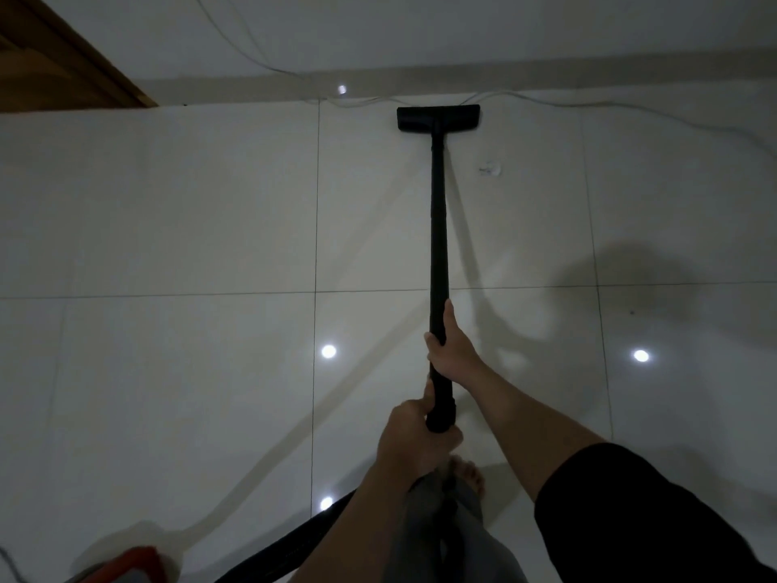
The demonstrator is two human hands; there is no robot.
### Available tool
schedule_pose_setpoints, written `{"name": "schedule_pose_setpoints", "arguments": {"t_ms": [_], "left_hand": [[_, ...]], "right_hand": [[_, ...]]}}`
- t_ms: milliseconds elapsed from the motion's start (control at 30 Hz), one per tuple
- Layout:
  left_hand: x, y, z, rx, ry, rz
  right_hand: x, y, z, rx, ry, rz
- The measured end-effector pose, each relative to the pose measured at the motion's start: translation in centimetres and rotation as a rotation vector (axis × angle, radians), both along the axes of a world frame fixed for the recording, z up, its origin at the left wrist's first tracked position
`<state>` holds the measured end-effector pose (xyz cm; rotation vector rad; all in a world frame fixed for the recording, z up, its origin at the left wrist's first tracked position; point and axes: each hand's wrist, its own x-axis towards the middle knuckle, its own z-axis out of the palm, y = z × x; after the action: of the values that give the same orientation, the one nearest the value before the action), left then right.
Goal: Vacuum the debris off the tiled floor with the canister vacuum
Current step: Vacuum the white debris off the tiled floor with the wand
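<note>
My left hand [414, 439] is fisted around the butt end of the black vacuum wand [438, 263], thumb up along the tube. Right hand [452, 351] is just ahead of it on the same wand, fingers wrapped fully round. Below my left wrist: my bare foot [466, 473] on the tiled floor [168, 225]. Black hose [302, 536] runs back-left from under my left forearm toward the orange canister [126, 565], only its edge visible. Wand extends straight ahead from both hands. Floor nozzle [438, 118] sits flat on the tile at the far end, just short of the wall base. Small bit of debris [490, 169] lies right of the wand, near the nozzle. White cable [630, 106] trails along the wall beyond.
</note>
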<state>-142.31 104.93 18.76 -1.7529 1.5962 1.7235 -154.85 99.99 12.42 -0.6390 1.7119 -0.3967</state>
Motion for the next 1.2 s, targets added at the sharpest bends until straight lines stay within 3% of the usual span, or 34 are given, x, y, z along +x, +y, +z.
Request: {"name": "schedule_pose_setpoints", "arguments": {"t_ms": [567,933,1200], "left_hand": [[0.1,-5.8,-1.8,-0.069,0.084,-0.025],[-0.1,-4.3,-0.9,-0.065,0.099,0.049],[0.8,2.4,-2.3,-0.061,0.026,0.038]], "right_hand": [[-0.3,-6.0,-2.1,0.025,0.029,-0.011],[-0.5,-4.6,-1.6,0.025,0.026,-0.003],[0.3,0.7,-0.5,0.039,0.027,0.03]]}}
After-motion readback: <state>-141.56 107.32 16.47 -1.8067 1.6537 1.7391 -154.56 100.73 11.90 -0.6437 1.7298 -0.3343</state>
